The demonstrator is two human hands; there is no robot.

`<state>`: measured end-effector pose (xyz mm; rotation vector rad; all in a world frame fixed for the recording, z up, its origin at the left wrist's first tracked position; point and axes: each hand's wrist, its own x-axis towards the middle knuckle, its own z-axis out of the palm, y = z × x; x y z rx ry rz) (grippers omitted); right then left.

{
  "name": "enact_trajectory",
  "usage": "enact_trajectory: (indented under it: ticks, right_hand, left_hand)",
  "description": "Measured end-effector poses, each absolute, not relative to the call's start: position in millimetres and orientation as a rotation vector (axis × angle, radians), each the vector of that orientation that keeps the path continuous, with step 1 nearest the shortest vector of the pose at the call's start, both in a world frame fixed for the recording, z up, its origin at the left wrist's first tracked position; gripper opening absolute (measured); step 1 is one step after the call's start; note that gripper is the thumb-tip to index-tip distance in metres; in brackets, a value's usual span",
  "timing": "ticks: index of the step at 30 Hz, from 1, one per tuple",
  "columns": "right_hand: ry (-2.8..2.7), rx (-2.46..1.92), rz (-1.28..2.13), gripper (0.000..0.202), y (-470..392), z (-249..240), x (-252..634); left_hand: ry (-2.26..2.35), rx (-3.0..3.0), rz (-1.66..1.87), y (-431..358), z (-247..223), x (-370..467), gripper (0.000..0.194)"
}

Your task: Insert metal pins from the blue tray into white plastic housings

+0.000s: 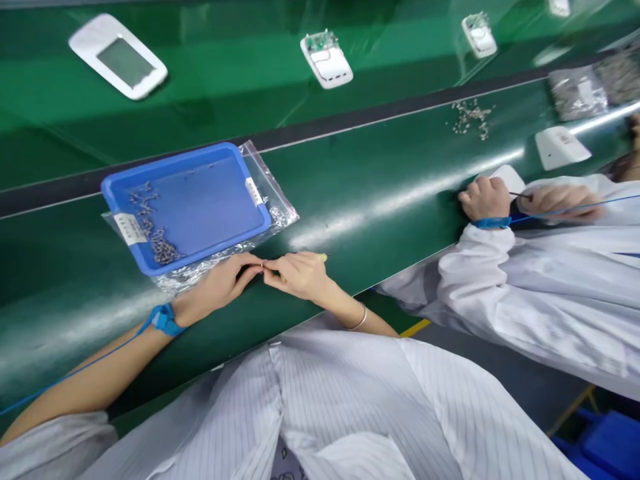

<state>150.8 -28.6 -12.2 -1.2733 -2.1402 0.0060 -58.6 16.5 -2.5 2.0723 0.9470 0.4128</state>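
Observation:
Just in front of the blue tray's near right corner, my two hands meet at the fingertips over the green work surface. My left hand [220, 283], with a blue wrist strap [167, 320], pinches a tiny shiny part [263, 265] between thumb and fingers. The fingertips of my right hand [299, 275] close on the same part from the other side. A yellow-green tip with a dark end [324, 257] sticks out by my right hand's knuckles. The blue tray [200, 250] holds small metal pieces [163, 247] along its left side and rests on a clear plastic bag [273, 193].
Beyond the dark edge strip lie a white device with a screen [103, 33] and white housings with circuit boards [334, 67]. At right, a person's hands [485, 199] work on a white part near loose small pieces [471, 119], a white cover [560, 148] and filled bags [577, 93].

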Motion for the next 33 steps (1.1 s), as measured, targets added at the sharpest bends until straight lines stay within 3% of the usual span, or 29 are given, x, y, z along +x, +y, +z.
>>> enact_trajectory:
  ticks: [9, 15, 22, 24, 28, 31, 33]
  right_hand:
    - [-1.998, -1.257, -0.09, 0.011, -36, 4, 165]
    - [-1.708, -1.807, 0.052, 0.029, -56, 12, 215]
    - [-1.36, -2.315, 0.043, 0.032, -56, 18, 281]
    - [-1.478, -2.447, 0.21, 0.035, -63, 27, 264]
    - [-1.749, -2.168, 0.866, 0.033, -89, 50, 200]
    - [-1.825, -1.767, 1.215, 0.025, -98, 61, 169]
    - [-1.892, -1.733, 1.181, 0.023, -97, 61, 162]
  left_hand:
    - [0.85, 2.169, 0.41, 15, -3, -57, 0.039]
    - [0.688, 2.383, 0.407, 13, -3, -56, 0.037]
    - [0.458, 2.512, 0.425, 6, -3, -45, 0.025]
    - [0.534, 2.517, 0.534, -1, -1, -36, 0.036]
    - [0.655, 2.533, 0.543, -10, -1, -20, 0.088]
    - [0.687, 2.493, 0.425, -9, -4, -19, 0.086]
    - [0.704, 2.418, 0.373, -6, -5, -20, 0.08]
